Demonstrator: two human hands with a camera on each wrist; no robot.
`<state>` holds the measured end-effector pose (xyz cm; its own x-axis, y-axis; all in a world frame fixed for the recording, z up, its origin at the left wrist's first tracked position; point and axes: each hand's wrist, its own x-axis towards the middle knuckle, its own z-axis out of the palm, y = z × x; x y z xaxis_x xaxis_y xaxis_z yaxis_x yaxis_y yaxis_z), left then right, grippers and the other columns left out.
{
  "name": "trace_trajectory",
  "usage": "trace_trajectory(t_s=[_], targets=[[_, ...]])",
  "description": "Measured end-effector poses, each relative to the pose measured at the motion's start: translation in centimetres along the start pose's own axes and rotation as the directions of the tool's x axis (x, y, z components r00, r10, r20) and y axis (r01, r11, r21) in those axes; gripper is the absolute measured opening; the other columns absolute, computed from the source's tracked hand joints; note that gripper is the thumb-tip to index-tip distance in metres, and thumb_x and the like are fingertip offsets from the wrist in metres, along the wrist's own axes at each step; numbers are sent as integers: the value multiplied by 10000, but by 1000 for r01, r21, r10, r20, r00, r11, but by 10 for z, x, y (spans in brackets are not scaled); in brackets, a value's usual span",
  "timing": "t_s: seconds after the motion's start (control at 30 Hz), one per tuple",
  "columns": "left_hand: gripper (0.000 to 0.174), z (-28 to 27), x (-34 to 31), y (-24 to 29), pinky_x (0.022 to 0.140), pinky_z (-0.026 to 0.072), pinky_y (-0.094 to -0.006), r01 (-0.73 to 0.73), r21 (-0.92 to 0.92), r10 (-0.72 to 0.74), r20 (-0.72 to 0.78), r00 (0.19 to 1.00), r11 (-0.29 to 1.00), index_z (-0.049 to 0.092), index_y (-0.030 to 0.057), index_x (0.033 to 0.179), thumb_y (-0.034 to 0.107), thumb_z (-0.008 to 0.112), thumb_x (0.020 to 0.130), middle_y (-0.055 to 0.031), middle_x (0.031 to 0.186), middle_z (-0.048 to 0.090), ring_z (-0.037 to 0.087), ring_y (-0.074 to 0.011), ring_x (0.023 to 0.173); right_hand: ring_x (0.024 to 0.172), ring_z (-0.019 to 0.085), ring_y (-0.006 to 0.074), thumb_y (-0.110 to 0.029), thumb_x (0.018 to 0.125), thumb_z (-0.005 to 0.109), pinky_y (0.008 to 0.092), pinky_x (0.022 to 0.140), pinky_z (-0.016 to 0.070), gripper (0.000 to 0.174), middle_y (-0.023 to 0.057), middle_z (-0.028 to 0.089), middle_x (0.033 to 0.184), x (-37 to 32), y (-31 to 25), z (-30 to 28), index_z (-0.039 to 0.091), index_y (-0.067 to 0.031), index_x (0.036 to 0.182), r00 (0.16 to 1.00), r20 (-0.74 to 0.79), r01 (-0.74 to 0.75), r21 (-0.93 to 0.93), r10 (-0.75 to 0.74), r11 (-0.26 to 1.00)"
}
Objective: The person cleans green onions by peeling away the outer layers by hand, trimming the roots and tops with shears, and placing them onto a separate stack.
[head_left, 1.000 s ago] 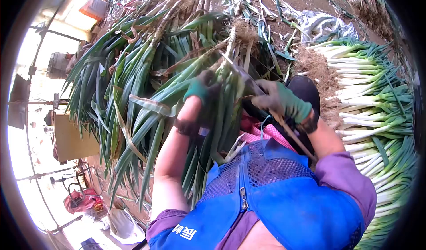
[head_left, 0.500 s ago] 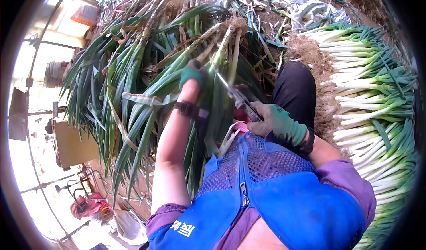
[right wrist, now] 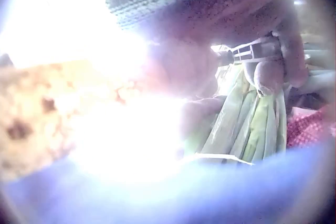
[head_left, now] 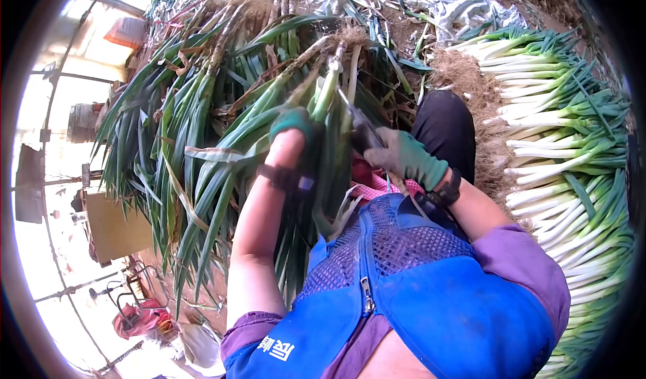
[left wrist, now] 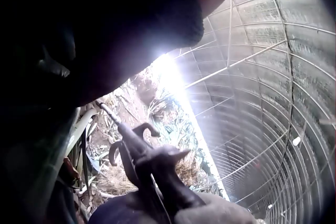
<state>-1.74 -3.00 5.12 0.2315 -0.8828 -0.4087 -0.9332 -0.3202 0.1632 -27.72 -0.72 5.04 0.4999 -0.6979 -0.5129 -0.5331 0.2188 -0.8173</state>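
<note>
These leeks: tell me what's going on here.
A gloved person is working at a heap of leafy leeks. The right hand grips a gun-shaped tool, its thin tip close to the stalks in front. The left hand is in among the leaves, its grip hidden. A row of white-stemmed leeks lies on the person's right.

Printed in white, tilted, on the left chest of the blue vest (head_left: 431, 298): Chinese characters (head_left: 277, 348), legible as 辰 for one, too small to tell for the one beside it.
</note>
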Motion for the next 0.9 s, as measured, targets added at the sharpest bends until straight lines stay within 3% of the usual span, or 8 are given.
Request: trace_trajectory(t_s=[0.1,0.23,0.37,0.53,0.63,0.77,0.87,0.9], targets=[[520,-6,5,7,852,550,-426,-12,-7,12,53,998,1000,726,29,1080,412,679,731,-264,976,705,691,-398,914,780,689,268,-394,762,674,386,688,515,449,181,678,805,35,7,2,631,19,932,997,-76,32,10,-32,999],[643,-21,8,18,998,499,-415,119,92,-125,62,990,989,621,-19,1273,473,626,858,-300,1335,547,592,-403,1197,767,678,299,-401,772,660,392,694,510,436,195,664,787,3,2,3,630,13,906,993,1,117,10,-117,993],[595,-5,21,22,966,519,-407,69,211,-64,-32,997,975,645,-13,1238,477,596,903,-278,1303,564,616,-386,1168,743,675,317,-396,795,667,405,686,504,422,221,651,771,-35,-8,2,623,0,934,989,53,142,-145,-135,979],[664,11,33,25,955,515,-467,57,191,-36,-109,993,980,690,27,1183,574,616,814,-326,1262,567,617,-438,1122,749,682,346,-377,794,686,420,681,502,413,215,658,776,-46,-8,7,618,1,945,979,-27,190,-223,-201,956],[649,8,27,28,965,509,-469,50,190,-34,-90,995,981,689,24,1183,551,620,811,-329,1271,564,614,-436,1133,777,690,343,-376,796,682,426,701,510,428,224,661,783,-45,-14,4,623,12,964,997,21,80,-150,-78,985],[641,12,31,20,988,497,-462,11,181,-7,-27,1000,983,693,21,1176,531,631,793,-323,1304,557,612,-430,1140,790,659,317,-385,782,683,417,732,493,410,193,637,792,-15,-6,5,614,-10,934,998,-58,29,-108,-36,994],[630,9,25,18,983,494,-454,4,153,-2,-16,1000,988,711,19,1142,530,634,781,-285,1259,610,628,-405,1112,673,661,292,-357,794,678,412,620,512,383,173,619,710,36,11,8,597,4,893,963,-191,150,-212,-191,966],[633,9,23,15,962,501,-454,-6,147,9,-17,1000,989,715,20,1133,535,640,773,-276,1223,634,640,-401,1086,675,675,302,-378,777,667,407,630,525,425,188,641,717,56,13,6,623,26,903,975,-167,125,-127,-146,984]])
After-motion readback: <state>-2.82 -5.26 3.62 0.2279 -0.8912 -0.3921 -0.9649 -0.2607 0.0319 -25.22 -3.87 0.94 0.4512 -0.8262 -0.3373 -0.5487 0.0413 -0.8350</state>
